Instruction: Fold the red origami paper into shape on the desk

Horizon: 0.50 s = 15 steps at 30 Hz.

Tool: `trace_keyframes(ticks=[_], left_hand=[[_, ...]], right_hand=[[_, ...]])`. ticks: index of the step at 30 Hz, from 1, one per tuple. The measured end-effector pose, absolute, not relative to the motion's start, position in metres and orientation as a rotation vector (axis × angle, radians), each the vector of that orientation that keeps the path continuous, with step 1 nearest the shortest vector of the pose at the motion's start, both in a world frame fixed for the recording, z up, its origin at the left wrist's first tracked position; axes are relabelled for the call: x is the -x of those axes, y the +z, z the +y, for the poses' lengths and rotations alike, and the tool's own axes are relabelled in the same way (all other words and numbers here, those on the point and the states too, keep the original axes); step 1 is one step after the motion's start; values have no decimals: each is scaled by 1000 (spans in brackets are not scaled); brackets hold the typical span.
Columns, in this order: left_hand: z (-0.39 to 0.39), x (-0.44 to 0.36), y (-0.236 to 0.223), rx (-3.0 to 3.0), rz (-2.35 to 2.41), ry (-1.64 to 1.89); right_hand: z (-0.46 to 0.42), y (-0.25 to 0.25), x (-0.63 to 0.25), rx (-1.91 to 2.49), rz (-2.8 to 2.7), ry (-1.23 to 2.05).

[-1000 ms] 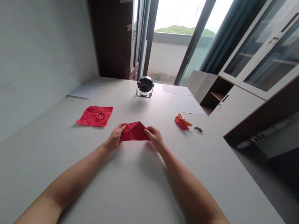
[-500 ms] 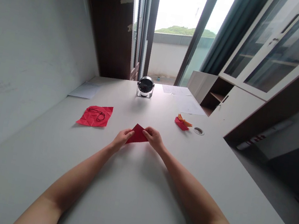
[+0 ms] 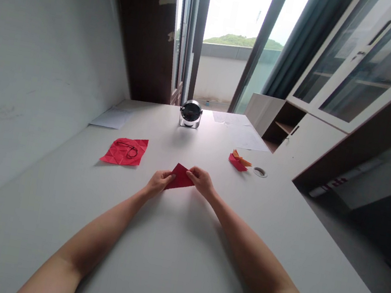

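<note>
A small folded red paper (image 3: 180,176) lies on the white table (image 3: 178,244) in front of me. My left hand (image 3: 159,182) pinches its left edge with closed fingers. My right hand (image 3: 202,182) pinches its right edge, fingers also closed. Both forearms reach forward from the bottom of the view. The paper forms a narrow folded shape between the two hands.
A creased red sheet (image 3: 124,150) with a black cord on it lies to the left. A red and orange folded piece (image 3: 239,161) sits at the right by a round cable hole (image 3: 259,172). A small desk fan (image 3: 190,113) and white papers (image 3: 112,117) lie farther back.
The red paper was wider a second ago; it is now folded narrower. My left hand has moved right, closer to my right hand.
</note>
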<state>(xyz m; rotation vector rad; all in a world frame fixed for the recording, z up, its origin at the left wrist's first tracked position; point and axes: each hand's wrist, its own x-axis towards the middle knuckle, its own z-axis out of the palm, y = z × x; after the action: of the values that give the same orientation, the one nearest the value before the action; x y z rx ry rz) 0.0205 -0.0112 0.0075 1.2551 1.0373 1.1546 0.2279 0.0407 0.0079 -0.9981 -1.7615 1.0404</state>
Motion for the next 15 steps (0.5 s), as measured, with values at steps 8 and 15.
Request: trace_keyframes(ticks=[8, 15], left_hand=[[-16, -21, 10, -1313, 1076, 1194], [-7, -18, 5, -1075, 1082, 1384]], right_hand=[[28, 13, -223, 955, -2016, 1087], [32, 23, -229, 869, -1609, 1268]])
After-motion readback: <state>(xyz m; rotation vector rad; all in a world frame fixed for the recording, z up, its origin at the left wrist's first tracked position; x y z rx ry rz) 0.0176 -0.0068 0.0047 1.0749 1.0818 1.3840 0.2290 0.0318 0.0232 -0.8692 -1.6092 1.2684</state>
